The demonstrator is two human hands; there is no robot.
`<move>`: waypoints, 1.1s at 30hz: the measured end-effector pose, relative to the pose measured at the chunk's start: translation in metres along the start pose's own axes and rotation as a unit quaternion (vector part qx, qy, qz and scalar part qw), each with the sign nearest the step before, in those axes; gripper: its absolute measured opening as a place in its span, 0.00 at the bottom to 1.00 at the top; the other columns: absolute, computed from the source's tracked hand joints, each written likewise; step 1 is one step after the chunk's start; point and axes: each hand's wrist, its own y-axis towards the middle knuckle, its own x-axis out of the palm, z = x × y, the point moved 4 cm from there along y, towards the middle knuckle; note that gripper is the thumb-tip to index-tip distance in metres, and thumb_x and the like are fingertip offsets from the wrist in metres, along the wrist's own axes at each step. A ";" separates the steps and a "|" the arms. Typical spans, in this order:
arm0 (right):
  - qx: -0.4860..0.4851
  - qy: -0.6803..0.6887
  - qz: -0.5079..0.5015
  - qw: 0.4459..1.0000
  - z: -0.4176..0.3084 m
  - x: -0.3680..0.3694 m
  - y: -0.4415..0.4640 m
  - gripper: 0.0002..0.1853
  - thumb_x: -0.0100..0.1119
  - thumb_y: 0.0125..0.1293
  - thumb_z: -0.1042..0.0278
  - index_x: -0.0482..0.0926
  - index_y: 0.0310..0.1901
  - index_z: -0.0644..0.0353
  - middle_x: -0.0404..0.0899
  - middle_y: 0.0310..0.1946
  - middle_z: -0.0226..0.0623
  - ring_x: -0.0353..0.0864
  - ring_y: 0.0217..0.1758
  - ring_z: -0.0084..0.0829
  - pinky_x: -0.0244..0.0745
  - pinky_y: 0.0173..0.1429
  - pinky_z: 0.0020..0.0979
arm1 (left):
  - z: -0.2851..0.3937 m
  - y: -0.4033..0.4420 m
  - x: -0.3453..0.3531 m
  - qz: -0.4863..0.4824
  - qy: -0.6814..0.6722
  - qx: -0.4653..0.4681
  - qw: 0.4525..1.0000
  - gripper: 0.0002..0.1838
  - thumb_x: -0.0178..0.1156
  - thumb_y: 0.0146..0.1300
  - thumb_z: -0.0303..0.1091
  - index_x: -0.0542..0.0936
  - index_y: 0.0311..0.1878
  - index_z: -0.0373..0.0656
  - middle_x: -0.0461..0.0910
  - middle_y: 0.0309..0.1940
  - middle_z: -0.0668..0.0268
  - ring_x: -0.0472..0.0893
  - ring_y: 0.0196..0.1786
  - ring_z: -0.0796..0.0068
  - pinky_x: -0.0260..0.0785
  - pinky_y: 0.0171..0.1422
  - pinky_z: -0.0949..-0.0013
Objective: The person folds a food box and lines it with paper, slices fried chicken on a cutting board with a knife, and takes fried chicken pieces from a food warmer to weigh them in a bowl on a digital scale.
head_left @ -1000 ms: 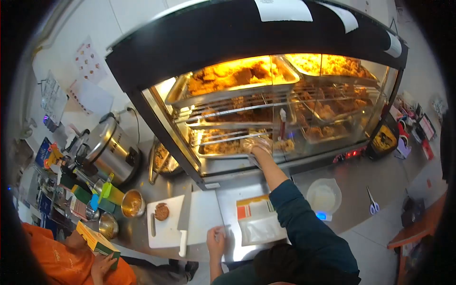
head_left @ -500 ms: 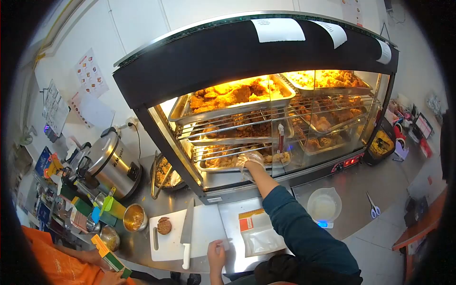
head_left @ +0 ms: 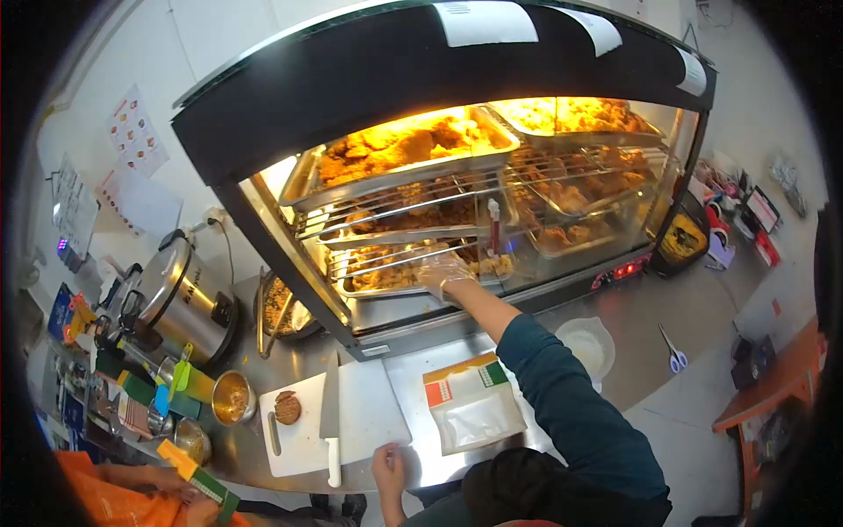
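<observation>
My right hand (head_left: 445, 270), in a clear plastic glove, reaches into the lit glass display case (head_left: 351, 337) at the bottom tray of fried food (head_left: 382, 274). Its fingertips are among the pieces, and what they hold, if anything, is hidden. Bare, with its fingers curled, my left hand (head_left: 388, 465) rests at the counter's front edge beside the white cutting board (head_left: 373, 408). I cannot make out anything in it. On the board lie a brown patty (head_left: 287, 407) and a knife (head_left: 330, 408). A paper bag (head_left: 472, 406) lies flat on the counter below my right arm.
Upper trays hold more fried food (head_left: 413, 145). A large cooker (head_left: 189, 303), metal bowls (head_left: 234, 397) and a pan (head_left: 285, 307) stand left. Right are a clear measuring jug (head_left: 586, 349) and scissors (head_left: 673, 349). At lower left, a person in orange (head_left: 114, 496) holds a box (head_left: 200, 481).
The camera view has shifted. My gloved right hand has moved slightly left and deeper over the bottom tray. My left hand stays by the board. The other person's box has changed its tilt.
</observation>
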 end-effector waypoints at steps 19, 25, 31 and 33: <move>-0.106 -0.019 0.120 0.987 -0.037 -0.002 -0.018 0.20 0.41 0.57 0.69 0.71 0.51 0.46 0.74 0.36 0.51 0.75 0.38 0.47 0.72 0.40 0.41 | -0.011 0.004 0.015 -0.024 0.006 0.018 1.000 0.08 0.50 0.53 0.24 0.74 0.37 0.36 0.75 0.35 0.56 0.75 0.39 0.63 0.66 0.44 0.68; -0.138 0.081 0.181 0.970 -0.017 0.021 -0.020 0.20 0.46 0.57 0.73 0.69 0.52 0.42 0.67 0.45 0.57 0.72 0.43 0.50 0.71 0.42 0.43 | -0.001 0.005 0.005 -0.007 0.009 0.000 1.000 0.08 0.51 0.54 0.25 0.75 0.38 0.37 0.75 0.36 0.56 0.76 0.40 0.61 0.67 0.45 0.67; -0.045 -0.037 0.095 0.994 -0.010 -0.015 -0.038 0.20 0.43 0.59 0.70 0.68 0.55 0.43 0.70 0.41 0.54 0.74 0.40 0.48 0.71 0.45 0.42 | -0.004 0.003 0.002 0.011 0.000 0.005 1.000 0.08 0.52 0.53 0.25 0.76 0.37 0.37 0.75 0.35 0.55 0.76 0.39 0.60 0.67 0.44 0.67; -0.088 -0.089 0.166 0.978 -0.004 -0.014 -0.034 0.16 0.44 0.60 0.69 0.69 0.51 0.51 0.72 0.36 0.53 0.75 0.35 0.47 0.72 0.39 0.43 | 0.001 0.002 0.000 0.012 0.018 0.007 1.000 0.08 0.52 0.53 0.26 0.76 0.36 0.38 0.75 0.34 0.55 0.76 0.37 0.60 0.68 0.42 0.67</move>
